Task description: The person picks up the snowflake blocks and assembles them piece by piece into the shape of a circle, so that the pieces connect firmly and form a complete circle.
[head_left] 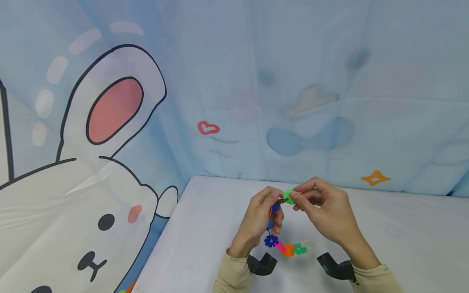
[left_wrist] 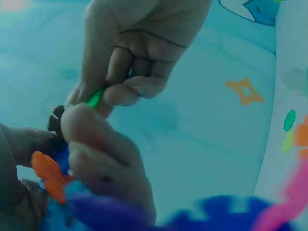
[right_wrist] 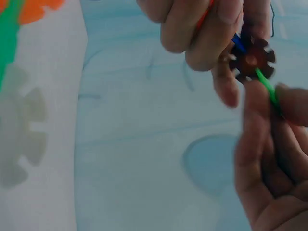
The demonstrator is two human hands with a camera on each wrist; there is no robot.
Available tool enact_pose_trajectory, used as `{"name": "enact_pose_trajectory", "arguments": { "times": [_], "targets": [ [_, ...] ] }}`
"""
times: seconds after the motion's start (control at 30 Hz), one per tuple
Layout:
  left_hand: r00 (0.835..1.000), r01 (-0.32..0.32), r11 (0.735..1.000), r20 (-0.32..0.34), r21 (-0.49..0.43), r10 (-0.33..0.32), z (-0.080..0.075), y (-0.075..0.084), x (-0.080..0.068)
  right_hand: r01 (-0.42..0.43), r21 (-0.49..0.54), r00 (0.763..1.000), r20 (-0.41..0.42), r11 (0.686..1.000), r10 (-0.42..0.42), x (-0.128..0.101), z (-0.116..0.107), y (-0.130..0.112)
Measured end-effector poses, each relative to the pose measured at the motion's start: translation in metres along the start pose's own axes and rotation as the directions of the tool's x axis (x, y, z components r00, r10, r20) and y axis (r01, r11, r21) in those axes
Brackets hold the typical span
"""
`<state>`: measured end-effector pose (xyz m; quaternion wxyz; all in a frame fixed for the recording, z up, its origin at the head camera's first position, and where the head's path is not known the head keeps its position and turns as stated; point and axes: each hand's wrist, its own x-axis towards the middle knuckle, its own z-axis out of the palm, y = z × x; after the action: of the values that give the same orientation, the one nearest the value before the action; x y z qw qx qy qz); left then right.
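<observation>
You worked in a draped corner, building type unclear: cloth [head_left: 234, 53] with a printed rabbit [head_left: 121, 189] bordered your white table [head_left: 421, 244].

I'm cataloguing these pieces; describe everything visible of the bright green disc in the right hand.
The bright green disc is thin, notched at the rim and plastic-looking. The right hand pinches it above the table, partly hiding it. In the right wrist view it appears nearly edge-on, meeting a brown notched disc; whether they interlock is unclear.
</observation>
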<state>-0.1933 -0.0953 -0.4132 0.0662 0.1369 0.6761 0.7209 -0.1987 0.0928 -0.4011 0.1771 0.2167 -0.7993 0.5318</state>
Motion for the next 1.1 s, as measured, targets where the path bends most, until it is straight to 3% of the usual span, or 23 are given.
{"name": "enact_pose_trajectory", "arguments": {
  "times": [0.1,0.2,0.33,0.4,0.53,0.6,0.8,1.0,1.1],
  "targets": [
    [1.0,0.023,1.0,0.009,0.001,-0.023,-0.004,-0.002,0.002,-0.026,-0.073,0.994,0.104,0.997,0.033,0.0,-0.005,0.005],
    [1.0,0.023,0.999,-0.008,-0.022,-0.024,-0.008,-0.004,0.004,-0.028,-0.172,0.986,0.159,0.985,0.056,0.003,-0.017,0.018],
    [0.998,0.008,0.997,-0.055,-0.073,-0.012,-0.016,-0.007,0.006,-0.091,-0.348,0.96,0.22,0.933,0.176,0.004,-0.037,0.048],
    [0.997,-0.006,0.996,-0.075,-0.094,-0.001,-0.02,-0.008,0.006,-0.145,-0.437,0.913,0.286,0.888,0.29,0.003,-0.046,0.067],
    [0.995,-0.032,0.992,-0.093,-0.119,0.021,-0.027,-0.009,0.007,-0.23,-0.539,0.792,0.38,0.81,0.478,-0.001,-0.053,0.104],
    [0.995,-0.038,0.991,-0.094,-0.13,0.026,-0.029,-0.01,0.007,-0.264,-0.56,0.763,0.377,0.785,0.525,-0.004,-0.052,0.118],
    [0.997,-0.04,0.986,-0.071,-0.16,0.029,-0.031,-0.01,0.007,-0.281,-0.601,0.769,0.325,0.748,0.55,-0.008,-0.045,0.127],
    [0.997,-0.046,0.985,-0.073,-0.166,0.034,-0.03,-0.006,0.006,-0.289,-0.587,0.77,0.326,0.756,0.548,-0.008,-0.043,0.125],
    [0.996,-0.05,0.985,-0.077,-0.167,0.037,-0.03,-0.005,0.005,-0.259,-0.559,0.812,0.316,0.788,0.491,-0.006,-0.042,0.123]
  ]
}}
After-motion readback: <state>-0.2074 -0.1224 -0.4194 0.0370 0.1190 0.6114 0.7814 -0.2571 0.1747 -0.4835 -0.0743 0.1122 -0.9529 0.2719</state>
